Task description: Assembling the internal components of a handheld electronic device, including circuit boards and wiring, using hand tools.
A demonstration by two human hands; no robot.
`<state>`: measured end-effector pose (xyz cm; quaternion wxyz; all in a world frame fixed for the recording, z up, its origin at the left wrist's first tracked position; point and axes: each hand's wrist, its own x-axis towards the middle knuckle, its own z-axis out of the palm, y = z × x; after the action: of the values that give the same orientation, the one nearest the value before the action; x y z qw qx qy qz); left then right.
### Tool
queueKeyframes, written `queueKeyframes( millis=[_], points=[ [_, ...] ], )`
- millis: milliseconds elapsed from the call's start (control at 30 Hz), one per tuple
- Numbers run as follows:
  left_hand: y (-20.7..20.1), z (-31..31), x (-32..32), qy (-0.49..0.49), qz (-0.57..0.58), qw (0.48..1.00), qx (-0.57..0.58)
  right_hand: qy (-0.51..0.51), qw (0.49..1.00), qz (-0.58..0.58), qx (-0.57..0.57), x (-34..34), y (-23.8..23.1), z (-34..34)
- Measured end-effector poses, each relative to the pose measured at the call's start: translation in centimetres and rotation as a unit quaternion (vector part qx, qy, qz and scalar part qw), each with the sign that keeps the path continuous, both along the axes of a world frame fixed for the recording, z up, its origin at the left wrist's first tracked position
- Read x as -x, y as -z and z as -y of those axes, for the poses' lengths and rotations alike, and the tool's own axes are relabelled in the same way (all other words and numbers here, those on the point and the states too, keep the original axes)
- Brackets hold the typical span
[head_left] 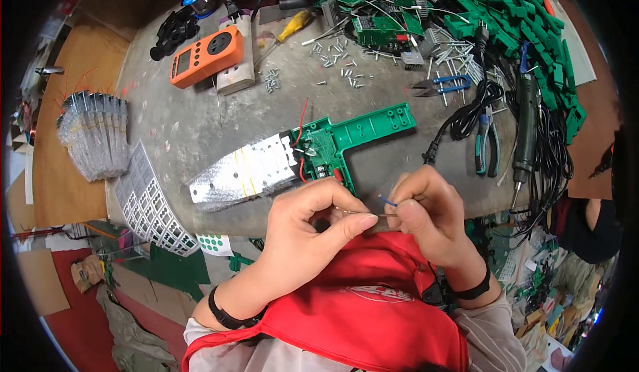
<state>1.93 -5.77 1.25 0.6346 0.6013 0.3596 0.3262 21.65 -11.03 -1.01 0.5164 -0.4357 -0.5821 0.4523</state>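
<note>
One blue wire (387,201), one brownish wire (385,215), near edge of the table (279,102) | probably light, flexible; best pinched near tips | left hand (303,222) pinches brownish wire, right hand (429,215) blue wire | green plastic housing (373,127) beyond

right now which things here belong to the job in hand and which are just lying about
Seemingly in the job:
blue wire in the right hand
thin wire pinched by the left hand
green casing
silver plate next to it

Seemingly just lying about, unused now:
orange meter
yellow screwdriver
blue-handled cutters
loose screws
</note>
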Motion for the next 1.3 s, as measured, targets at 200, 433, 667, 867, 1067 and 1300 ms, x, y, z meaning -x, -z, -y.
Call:
queueKeyframes(
  millis=[200,433,667,867,1067,1300],
  points=[
    [-0.4,-0.3,-0.1,-0.041,0.012,0.999,0.003,-0.018,0.998,0.058,0.023,0.1,-1.2,-1.1],
    [0.1,0.3,-1.5,-0.088,0.011,0.994,-0.069,-0.017,0.994,0.089,-0.054,0.4,-1.1,-1.2],
    [0.9,0.9,-2.1,-0.023,0.111,0.994,-0.002,0.049,0.952,0.301,-0.037,-6.5,-2.7,-5.2],
    [1.3,1.7,-4.8,0.062,0.163,0.952,0.253,0.054,0.754,0.645,-0.114,-14.3,-0.3,-12.5],
    [2.5,2.7,-5.1,0.033,0.138,0.962,0.233,0.217,0.807,0.516,-0.189,-13.4,-1.9,-9.6],
    [2.5,3.1,-6.2,0.019,0.124,0.966,0.226,0.011,0.946,0.111,0.305,-7.4,-3.3,6.0]
  ],
)
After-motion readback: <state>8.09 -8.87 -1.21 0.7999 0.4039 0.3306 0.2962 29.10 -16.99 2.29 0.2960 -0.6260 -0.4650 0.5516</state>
